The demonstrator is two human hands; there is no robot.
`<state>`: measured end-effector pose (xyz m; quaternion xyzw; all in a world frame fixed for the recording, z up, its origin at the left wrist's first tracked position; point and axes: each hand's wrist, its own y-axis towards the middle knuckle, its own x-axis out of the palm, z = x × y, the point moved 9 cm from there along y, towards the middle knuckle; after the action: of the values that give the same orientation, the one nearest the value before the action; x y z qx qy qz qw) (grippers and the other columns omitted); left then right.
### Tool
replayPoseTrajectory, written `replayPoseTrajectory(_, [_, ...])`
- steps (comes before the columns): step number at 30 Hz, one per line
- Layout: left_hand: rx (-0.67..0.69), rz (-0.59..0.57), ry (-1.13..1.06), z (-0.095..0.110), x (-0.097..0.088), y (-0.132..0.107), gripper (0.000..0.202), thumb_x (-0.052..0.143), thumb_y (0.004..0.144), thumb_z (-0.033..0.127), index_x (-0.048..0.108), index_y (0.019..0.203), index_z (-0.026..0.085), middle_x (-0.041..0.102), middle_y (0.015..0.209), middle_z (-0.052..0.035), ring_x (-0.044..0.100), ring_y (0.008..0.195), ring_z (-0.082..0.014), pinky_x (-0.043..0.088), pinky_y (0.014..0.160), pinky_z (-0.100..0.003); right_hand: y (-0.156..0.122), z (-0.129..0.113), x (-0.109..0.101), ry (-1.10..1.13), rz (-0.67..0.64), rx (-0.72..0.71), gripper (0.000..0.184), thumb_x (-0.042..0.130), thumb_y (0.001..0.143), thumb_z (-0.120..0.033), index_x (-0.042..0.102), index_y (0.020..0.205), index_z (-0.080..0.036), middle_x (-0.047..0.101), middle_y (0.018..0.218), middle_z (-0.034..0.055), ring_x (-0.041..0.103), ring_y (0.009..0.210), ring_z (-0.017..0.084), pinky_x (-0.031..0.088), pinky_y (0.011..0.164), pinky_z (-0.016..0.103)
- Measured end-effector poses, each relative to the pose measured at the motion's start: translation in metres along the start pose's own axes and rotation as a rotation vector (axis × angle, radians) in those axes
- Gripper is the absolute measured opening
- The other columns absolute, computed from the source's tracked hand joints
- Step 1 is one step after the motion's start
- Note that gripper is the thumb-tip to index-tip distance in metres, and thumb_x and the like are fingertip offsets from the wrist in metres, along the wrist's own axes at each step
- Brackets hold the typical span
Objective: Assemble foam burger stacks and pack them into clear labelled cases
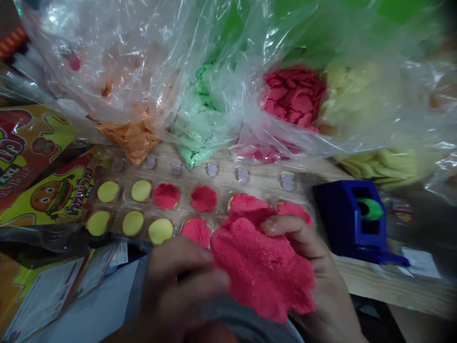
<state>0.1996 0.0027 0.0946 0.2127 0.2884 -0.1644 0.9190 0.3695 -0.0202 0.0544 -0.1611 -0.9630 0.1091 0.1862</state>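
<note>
My right hand (317,276) is closed round a stack of pink, flower-shaped wafers (264,269), thumb on top. My left hand (178,281) is curled at the stack's left edge, fingertips pinching at a wafer there. Just beyond lies a clear plastic tray (117,202) with round wells: yellow discs (141,190) fill the left wells, pink pieces (203,197) the middle ones. More pink pieces (250,205) sit in the wells right above the stack.
Clear plastic bags hold orange chips (132,136), green pieces (198,128), pink wafers (294,95) and yellow pieces (371,124) behind the tray. A blue tape dispenser (355,219) stands at right on the wooden table (392,286). Printed burger packaging (46,190) lies left.
</note>
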Motion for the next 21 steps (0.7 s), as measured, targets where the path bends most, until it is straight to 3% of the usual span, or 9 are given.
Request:
replayPoseTrajectory(2, [-0.064, 0.027, -0.068, 0.006, -0.003, 0.017, 0.037, 0.048, 0.083, 0.06, 0.06, 0.109, 0.035, 0.065, 0.101, -0.005, 0.062, 0.096, -0.0229, 0.058, 0.079, -0.039, 0.001, -0.003, 0.001, 0.007, 0.001, -0.058, 0.017, 0.076, 0.069, -0.044, 0.069, 0.081, -0.035, 0.072, 0.081, -0.0027, 0.069, 0.072, 0.017, 0.058, 0.063, 0.026])
replayPoseTrajectory(4, [-0.172, 0.024, -0.155, 0.004, 0.002, 0.028, 0.029, 0.053, 0.084, 0.051, 0.061, 0.101, 0.029, 0.066, 0.101, -0.0051, 0.064, 0.096, -0.0203, 0.058, 0.079, -0.034, 0.003, -0.004, 0.004, -0.041, -0.007, -0.108, 0.013, 0.075, 0.072, -0.039, 0.07, 0.084, -0.036, 0.073, 0.086, -0.0029, 0.069, 0.078, 0.016, 0.058, 0.069, 0.026])
replayPoseTrajectory(8, [-0.429, 0.099, -0.387, -0.037, -0.001, 0.026, 0.014, 0.057, 0.084, 0.038, 0.054, 0.084, 0.024, 0.07, 0.088, -0.0017, 0.068, 0.083, -0.0166, 0.058, 0.073, -0.032, 0.014, 0.008, 0.002, -0.243, -0.011, -0.121, 0.02, 0.071, 0.076, -0.035, 0.07, 0.096, -0.031, 0.072, 0.106, 0.0014, 0.068, 0.095, 0.02, 0.057, 0.083, 0.031])
replayPoseTrajectory(13, [-0.635, 0.442, -0.402, -0.109, -0.067, -0.002, 0.02, 0.062, 0.079, 0.041, 0.05, 0.089, 0.028, 0.069, 0.082, 0.0018, 0.068, 0.074, -0.0148, 0.057, 0.07, -0.032, 0.025, 0.04, -0.026, -0.368, 0.101, -0.031, 0.028, 0.07, 0.073, -0.047, 0.069, 0.094, -0.029, 0.071, 0.107, 0.0025, 0.065, 0.1, 0.022, 0.053, 0.091, 0.037])
replayPoseTrajectory(15, [-0.684, 0.375, -0.368, -0.125, -0.072, -0.01, 0.025, 0.066, 0.077, 0.039, 0.052, 0.093, 0.027, 0.069, 0.08, 0.0026, 0.067, 0.07, -0.0139, 0.056, 0.065, -0.029, 0.026, 0.05, -0.033, -0.379, 0.117, 0.008, 0.031, 0.07, 0.071, -0.052, 0.069, 0.093, -0.031, 0.071, 0.106, 0.0019, 0.064, 0.101, 0.024, 0.051, 0.093, 0.04])
replayPoseTrajectory(17, [-0.7, 0.205, -0.308, -0.132, -0.057, -0.015, 0.024, 0.063, 0.078, 0.036, 0.053, 0.097, 0.024, 0.069, 0.078, 0.0017, 0.067, 0.069, -0.0145, 0.055, 0.064, -0.028, 0.026, 0.055, -0.035, -0.378, 0.121, 0.044, 0.034, 0.07, 0.068, -0.056, 0.069, 0.093, -0.032, 0.071, 0.104, 0.0014, 0.064, 0.101, 0.026, 0.051, 0.093, 0.042])
replayPoseTrajectory(19, [-0.648, 0.084, -0.148, -0.133, -0.041, -0.017, 0.019, 0.059, 0.081, 0.031, 0.055, 0.098, 0.022, 0.07, 0.085, -0.0004, 0.067, 0.077, -0.0162, 0.054, 0.072, -0.032, 0.026, 0.056, -0.034, -0.378, 0.125, 0.065, 0.037, 0.071, 0.065, -0.058, 0.07, 0.091, -0.033, 0.071, 0.103, 0.0015, 0.064, 0.1, 0.027, 0.051, 0.094, 0.044])
replayPoseTrajectory(21, [-0.546, 0.056, 0.09, -0.131, -0.032, -0.016, 0.015, 0.055, 0.084, 0.026, 0.057, 0.097, 0.022, 0.069, 0.093, -0.0025, 0.065, 0.087, -0.0182, 0.051, 0.082, -0.036, 0.026, 0.055, -0.031, -0.377, 0.133, 0.074, 0.038, 0.072, 0.062, -0.059, 0.07, 0.089, -0.032, 0.071, 0.102, 0.0023, 0.064, 0.099, 0.028, 0.051, 0.093, 0.046])
